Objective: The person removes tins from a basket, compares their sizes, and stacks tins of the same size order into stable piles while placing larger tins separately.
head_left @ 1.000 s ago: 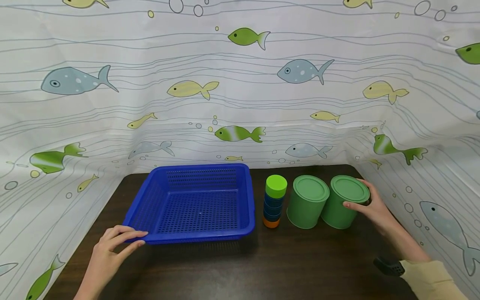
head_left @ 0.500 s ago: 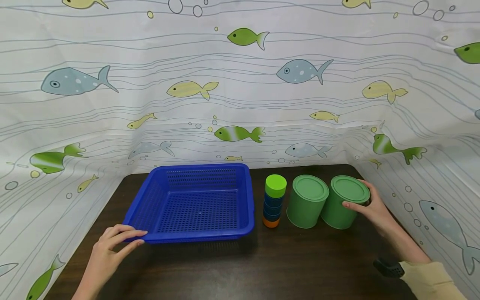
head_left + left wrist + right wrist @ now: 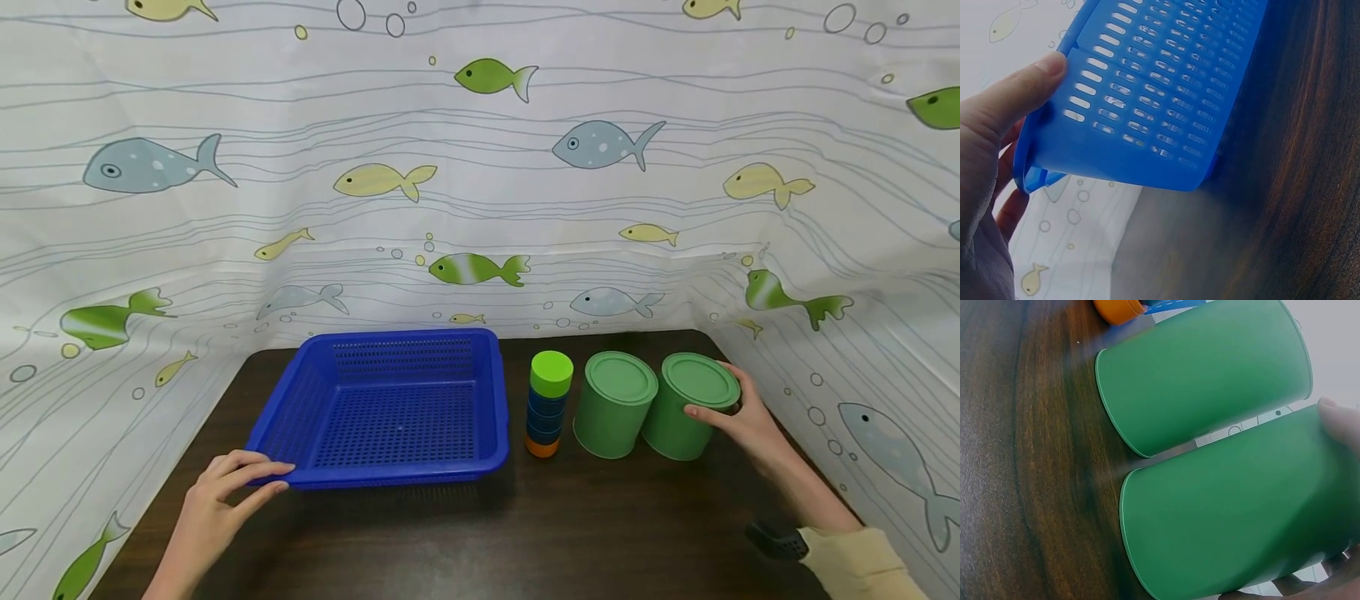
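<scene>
In the head view my left hand (image 3: 221,500) pinches the near left corner of a blue plastic basket (image 3: 390,477). The left wrist view shows its thumb (image 3: 1038,78) on the slotted outer wall (image 3: 1147,100), with fingers curled over the rim. On the right, my right hand (image 3: 750,421) grips the upper part of a green lidded can (image 3: 678,427), thumb at the front and fingers behind. A matching green can (image 3: 611,421) stands upright close to its left. Both cans have their bases at the tabletop in the right wrist view.
Between the basket and the cans stands a slim stacked cylinder (image 3: 546,412), lime on top, dark blue in the middle, orange at the base. The dark wooden table (image 3: 510,542) meets a fish-print sheet (image 3: 480,200) at the back and sides.
</scene>
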Available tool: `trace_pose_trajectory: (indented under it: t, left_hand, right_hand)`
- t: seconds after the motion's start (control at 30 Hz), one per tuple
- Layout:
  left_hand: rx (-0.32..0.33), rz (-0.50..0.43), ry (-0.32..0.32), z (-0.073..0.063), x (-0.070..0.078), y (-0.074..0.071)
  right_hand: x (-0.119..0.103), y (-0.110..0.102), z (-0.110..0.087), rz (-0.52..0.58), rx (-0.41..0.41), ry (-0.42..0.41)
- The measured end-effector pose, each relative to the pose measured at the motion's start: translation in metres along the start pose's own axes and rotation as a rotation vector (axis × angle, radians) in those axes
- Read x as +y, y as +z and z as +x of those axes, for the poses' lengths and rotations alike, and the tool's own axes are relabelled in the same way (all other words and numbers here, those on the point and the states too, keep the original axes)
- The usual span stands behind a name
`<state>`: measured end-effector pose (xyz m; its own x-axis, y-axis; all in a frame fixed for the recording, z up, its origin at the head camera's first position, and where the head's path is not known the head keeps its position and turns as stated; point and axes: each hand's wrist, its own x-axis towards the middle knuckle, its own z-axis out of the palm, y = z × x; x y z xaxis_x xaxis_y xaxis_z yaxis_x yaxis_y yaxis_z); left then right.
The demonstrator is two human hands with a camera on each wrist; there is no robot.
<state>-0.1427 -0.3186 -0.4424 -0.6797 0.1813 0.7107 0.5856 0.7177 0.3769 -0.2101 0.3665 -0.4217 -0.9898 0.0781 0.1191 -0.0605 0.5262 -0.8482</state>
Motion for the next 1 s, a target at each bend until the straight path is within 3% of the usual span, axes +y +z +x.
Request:
trace_pose_trajectory:
  t: [1.0]
  left_hand:
    - [-0.014,0.015,-0.003,0.0022,0.0001,-0.0017]
  right_hand:
    - [0.001,-0.0002,-0.0015,0.03,-0.006,-0.017]
